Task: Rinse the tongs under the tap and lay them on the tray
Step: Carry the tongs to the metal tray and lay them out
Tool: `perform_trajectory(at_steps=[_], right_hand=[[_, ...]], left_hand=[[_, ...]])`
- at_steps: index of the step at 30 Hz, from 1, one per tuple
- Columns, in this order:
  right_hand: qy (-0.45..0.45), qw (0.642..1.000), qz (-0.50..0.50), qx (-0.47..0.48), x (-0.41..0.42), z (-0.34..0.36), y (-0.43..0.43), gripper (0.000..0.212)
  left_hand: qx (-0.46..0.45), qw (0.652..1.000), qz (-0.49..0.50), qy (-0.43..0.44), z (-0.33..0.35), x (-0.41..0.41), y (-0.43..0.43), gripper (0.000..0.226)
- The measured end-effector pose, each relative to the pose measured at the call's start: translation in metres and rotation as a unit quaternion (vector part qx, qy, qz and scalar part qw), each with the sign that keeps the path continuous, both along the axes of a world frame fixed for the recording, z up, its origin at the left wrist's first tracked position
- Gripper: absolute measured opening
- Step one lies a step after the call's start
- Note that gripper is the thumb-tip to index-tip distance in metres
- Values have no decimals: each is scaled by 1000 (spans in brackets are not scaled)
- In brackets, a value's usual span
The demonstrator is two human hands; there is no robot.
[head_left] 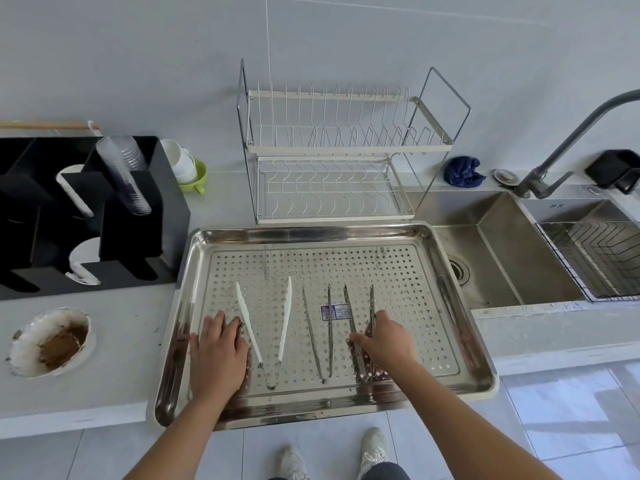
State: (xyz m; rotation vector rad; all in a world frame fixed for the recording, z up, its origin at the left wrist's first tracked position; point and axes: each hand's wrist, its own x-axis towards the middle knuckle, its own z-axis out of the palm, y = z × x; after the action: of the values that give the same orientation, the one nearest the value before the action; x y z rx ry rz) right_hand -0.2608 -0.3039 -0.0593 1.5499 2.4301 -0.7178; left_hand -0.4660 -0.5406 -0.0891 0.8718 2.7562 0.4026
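three tongs on the perforated tray (481, 344), side by side: white pair (286, 317) at left, thin steel pair (329, 337) in the middle, third steel pair (360, 341) at right under the right hand (384, 341). fingers of this hand curled around the third pair near its hinge end; cannot tell if really gripped or only touched. left hand (216, 358) flat and open on the tray, just beside the white pair, holding nothing.

possible trouble: steel pair probably wet and smooth, so easy to slip from a loose hold and knock the middle pair next to it. tray front edge over the tabletop (104, 348) border, so a hard press by the left hand could maybe tip it. label (335, 312) under the middle tongs, perhaps loosened by water.

around: sink (498, 258) and tap (568, 140) at right, path there free. dish rack (332, 150) behind the tray, black holder (86, 216) at left, dirty bowl (52, 341) on the tabletop, blue cloth (462, 170) near the sink.
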Motion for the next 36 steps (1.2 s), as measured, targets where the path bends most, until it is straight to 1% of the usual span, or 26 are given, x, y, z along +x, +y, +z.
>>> perform_trajectory(at_steps=[3, 5, 6, 8, 9, 11, 15, 18, 20, 26, 31, 36], right_hand=[[11, 999, -2, 31, 5, 5, -3, 61], [51, 996, 12, 75, 5, 9, -10, 50], [73, 992, 37, 92, 3, 11, -16, 40], [90, 985, 105, 102, -6, 10, -30, 25], [89, 983, 130, 99, -13, 10, -37, 23], [80, 982, 150, 79, -27, 9, -46, 25], [45, 987, 148, 35, -42, 8, -52, 29], [38, 990, 137, 12, -40, 2, -54, 25], [39, 991, 131, 8, -38, -1, -54, 22], [51, 991, 121, 7, -36, 0, -57, 22], [45, 993, 109, 5, -34, 0, -59, 20], [58, 995, 87, -2, -34, -2, -59, 20]], left_hand=[[26, 1000, 16, -4, 8, 1, 4, 41], [59, 997, 44, 3, 17, 5, 9, 42], [69, 996, 63, 1, 22, 9, 11, 45], [84, 992, 86, -34, 31, 16, 17, 53], [92, 990, 90, -57, 32, 19, 19, 57], [97, 988, 87, -81, 32, 22, 22, 62], [98, 987, 84, -100, 30, 26, 22, 61], [90, 987, 81, -105, 28, 25, 21, 61], [82, 988, 78, -107, 26, 25, 21, 60], [65, 989, 74, -106, 28, 29, 20, 62], [64, 989, 74, -110, 28, 30, 20, 64], [63, 989, 75, -114, 31, 31, 20, 65]])
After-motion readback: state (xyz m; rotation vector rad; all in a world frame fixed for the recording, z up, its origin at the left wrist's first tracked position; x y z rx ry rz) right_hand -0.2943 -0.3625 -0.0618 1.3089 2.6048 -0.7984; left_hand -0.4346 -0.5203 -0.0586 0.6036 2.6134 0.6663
